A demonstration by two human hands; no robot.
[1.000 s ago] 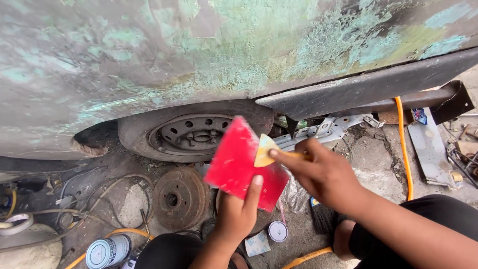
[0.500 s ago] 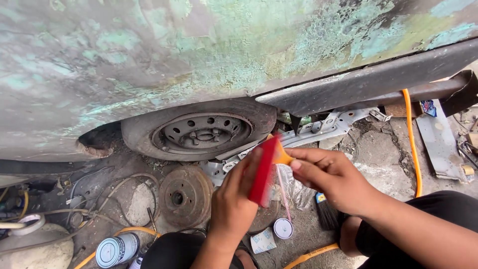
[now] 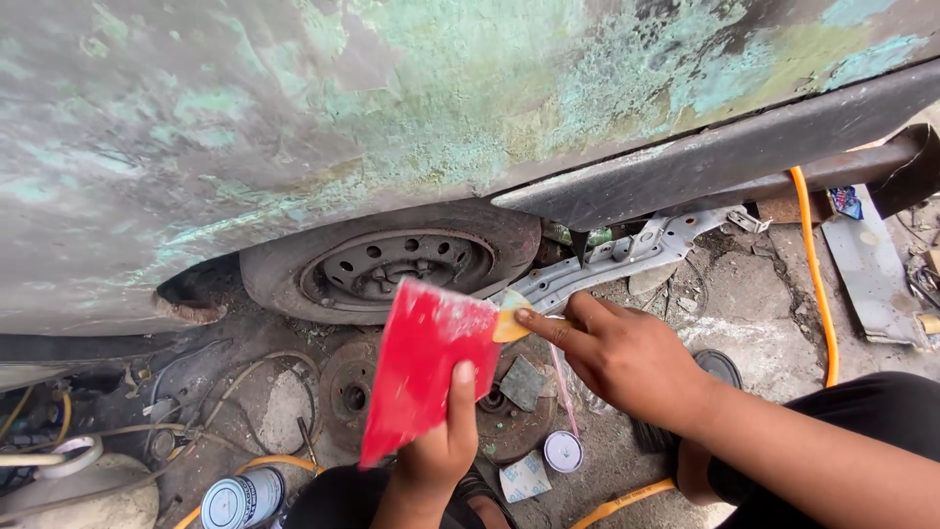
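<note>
The left hand is holding up a red flat board, thumb lying across its face near the lower right edge and the other fingers wrapped behind it, so the hand is closed around the board. The board is tilting slightly, its top edge sitting in front of the wheel that is lying flat on the ground under the car body. The right hand is gripping a small yellow spreader, with the forefinger stretched along it and the remaining fingers curled; the spreader's blade is touching the upper right corner of the board. The car panel above is showing patchy green, grey and tan filler, with a dark sill running to the right. On the ground below the hands, a rusty brake disc is lying just left of the board, and a small round white lid is sitting near the right wrist. A tin can is standing near the bottom edge of the ground in view, left of the person's knee. An orange hose is running down the right side, past a pale metal bracket lying beside the wheel.
</note>
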